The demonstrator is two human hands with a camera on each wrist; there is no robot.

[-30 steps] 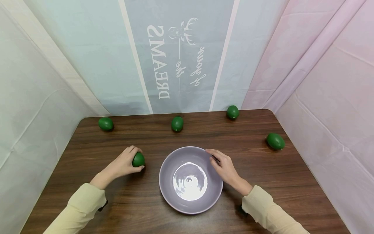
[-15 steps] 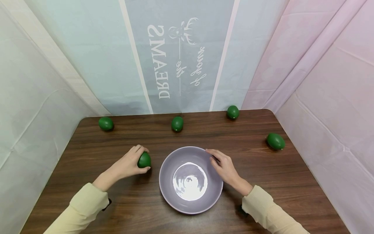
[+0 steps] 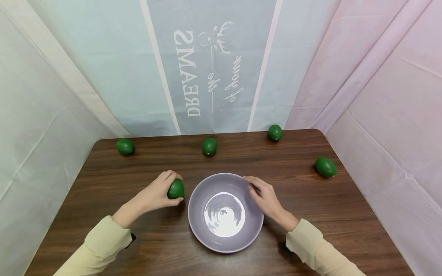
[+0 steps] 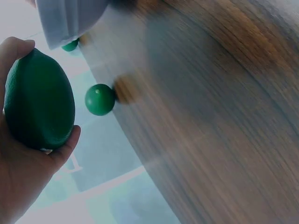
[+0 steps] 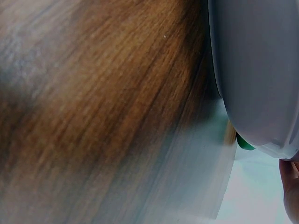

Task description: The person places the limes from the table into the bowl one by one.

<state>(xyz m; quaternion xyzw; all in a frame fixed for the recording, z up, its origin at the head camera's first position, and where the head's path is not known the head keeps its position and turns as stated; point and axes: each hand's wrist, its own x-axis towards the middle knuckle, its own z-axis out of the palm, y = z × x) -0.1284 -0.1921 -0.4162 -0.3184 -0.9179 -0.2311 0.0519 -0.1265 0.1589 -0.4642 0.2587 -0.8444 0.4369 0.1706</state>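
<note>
My left hand point(image 3: 159, 193) grips a green lime point(image 3: 176, 189) just left of the bowl. In the left wrist view this lime point(image 4: 39, 100) sits between thumb and fingers, its pointed ends showing. A wide, shallow purple-grey bowl point(image 3: 203, 199) stands on the table in the head view, with bright reflections in its bottom. My right hand point(image 3: 267, 197) holds the bowl's right rim, thumb on the inner side and fingers along the outside. The right wrist view shows the bowl's outer wall point(image 5: 257, 70), with part of the hand point(image 5: 292, 196) at its edge.
Several more limes lie around the wooden table point(image 3: 155, 245): one at the back left point(image 3: 125, 146), a lime at the back middle point(image 3: 209, 146), another at the back right point(image 3: 275, 132), and a lime near the right edge point(image 3: 325, 166). Fabric walls point(image 3: 221, 96) border the table.
My left hand has carried its lime rightward, closer to the bowl. My right hand and the bowl have stayed in place, as have the other limes.
</note>
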